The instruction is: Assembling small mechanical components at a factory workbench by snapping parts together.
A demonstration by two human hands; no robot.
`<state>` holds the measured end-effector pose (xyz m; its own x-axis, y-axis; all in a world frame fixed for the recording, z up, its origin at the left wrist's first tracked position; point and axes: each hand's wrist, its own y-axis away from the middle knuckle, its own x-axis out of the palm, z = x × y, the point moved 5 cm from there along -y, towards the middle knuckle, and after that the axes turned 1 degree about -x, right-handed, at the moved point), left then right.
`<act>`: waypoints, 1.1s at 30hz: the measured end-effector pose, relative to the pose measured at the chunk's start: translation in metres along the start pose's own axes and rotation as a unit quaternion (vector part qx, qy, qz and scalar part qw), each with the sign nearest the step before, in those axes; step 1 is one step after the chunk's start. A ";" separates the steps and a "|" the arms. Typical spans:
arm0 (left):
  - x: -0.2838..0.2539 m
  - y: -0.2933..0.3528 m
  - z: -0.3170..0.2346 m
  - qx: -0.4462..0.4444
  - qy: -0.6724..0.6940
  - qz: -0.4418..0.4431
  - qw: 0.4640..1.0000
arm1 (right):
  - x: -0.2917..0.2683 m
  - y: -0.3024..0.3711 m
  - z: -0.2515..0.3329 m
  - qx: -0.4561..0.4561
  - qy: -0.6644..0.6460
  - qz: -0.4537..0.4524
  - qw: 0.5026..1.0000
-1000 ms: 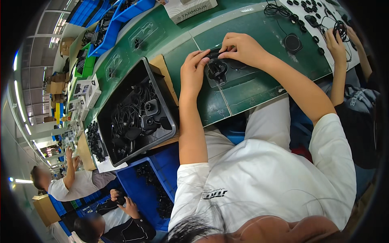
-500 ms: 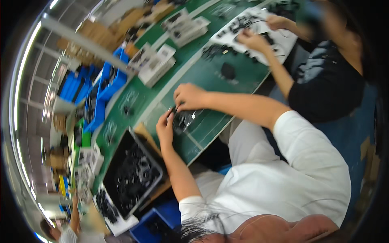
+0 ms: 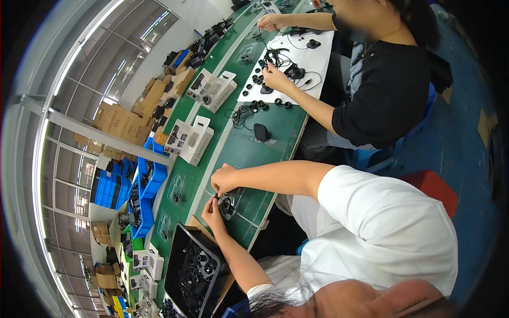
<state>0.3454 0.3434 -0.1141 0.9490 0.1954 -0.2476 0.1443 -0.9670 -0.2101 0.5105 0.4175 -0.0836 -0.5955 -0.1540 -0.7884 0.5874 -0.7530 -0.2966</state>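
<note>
My left hand [image 3: 212, 214] and my right hand [image 3: 225, 179] meet over the green bench, thumbs and fingers pinched close together. A small black part [image 3: 216, 196] sits between their fingertips; its exact kind is too small to make out. Just beside the fingers, a clear plastic package [image 3: 228, 206] with something dark in it lies on the bench. Below my left forearm stands a black bin [image 3: 204, 252] filled with black cables and small dark parts.
A co-worker in a black shirt [image 3: 379, 90] handles black cables over a white sheet [image 3: 249, 94]. White printed boxes [image 3: 190, 140] line the bench [image 3: 233, 148]. A dark rounded piece [image 3: 261, 132] lies near several black rings. Blue bins [image 3: 152, 180] stand along the far edge.
The view has swung, so the bench and my hands appear lower. My hands stay together at the small black part. The co-worker's farther hand now holds a cable up.
</note>
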 end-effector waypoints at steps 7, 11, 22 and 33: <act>-0.023 -0.018 0.026 -0.014 -0.012 -0.026 0.999 | 0.017 -0.015 0.011 0.031 -0.013 -0.003 0.999; -0.024 -0.025 0.041 -0.020 0.046 -0.031 0.998 | 0.035 -0.020 0.003 0.034 -0.018 -0.038 0.999; -0.088 -0.019 0.082 0.064 0.044 -0.136 0.988 | 0.097 -0.073 0.030 0.010 0.047 0.147 0.988; -0.074 -0.022 0.051 -0.026 -0.035 -0.052 0.998 | 0.079 -0.078 0.019 0.017 -0.061 0.163 0.985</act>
<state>0.2575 0.3585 -0.1396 0.9061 0.3046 -0.2936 0.2572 -0.9476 -0.1893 0.4073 0.4525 -0.1126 -0.4414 -0.4644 -0.7678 0.7404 -0.6718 -0.0193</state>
